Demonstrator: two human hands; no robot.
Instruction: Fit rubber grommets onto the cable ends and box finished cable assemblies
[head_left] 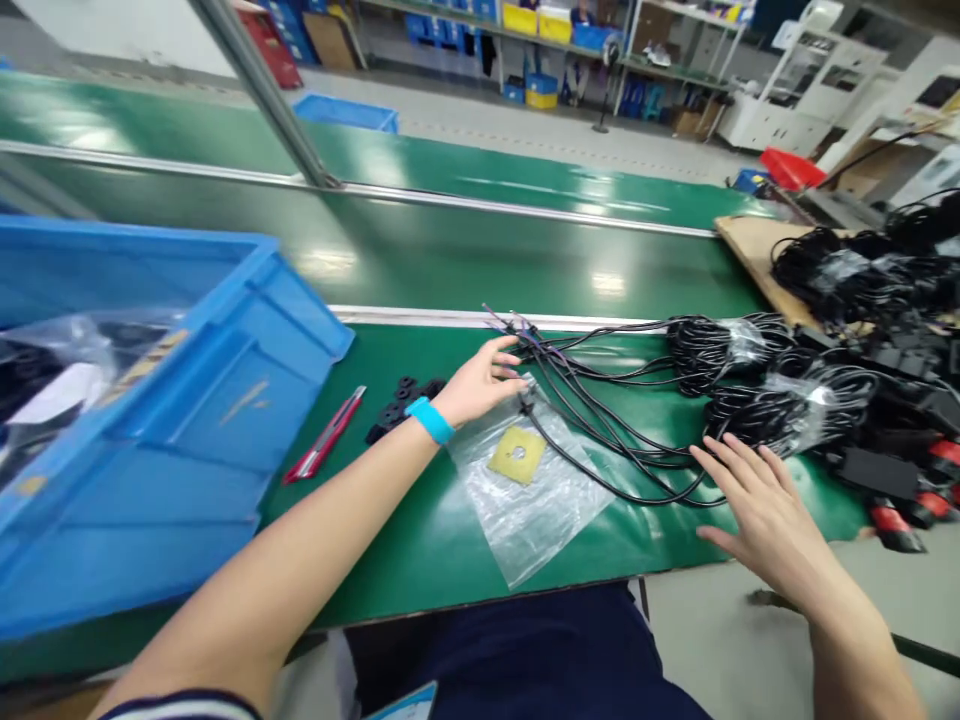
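Observation:
My left hand, with a blue wristband, reaches across the green bench and its fingertips touch the free ends of several black cables. A clear plastic bag with a yellow square label lies flat just below that hand. My right hand hovers flat with fingers spread over the bench edge, beside the looping cables and close to a coiled black cable bundle. Neither hand grips anything.
A large blue bin holding bagged parts fills the left. A red utility knife and small black rings lie near it. More coiled cable bundles and black adapters pile up at the right. A green conveyor runs behind.

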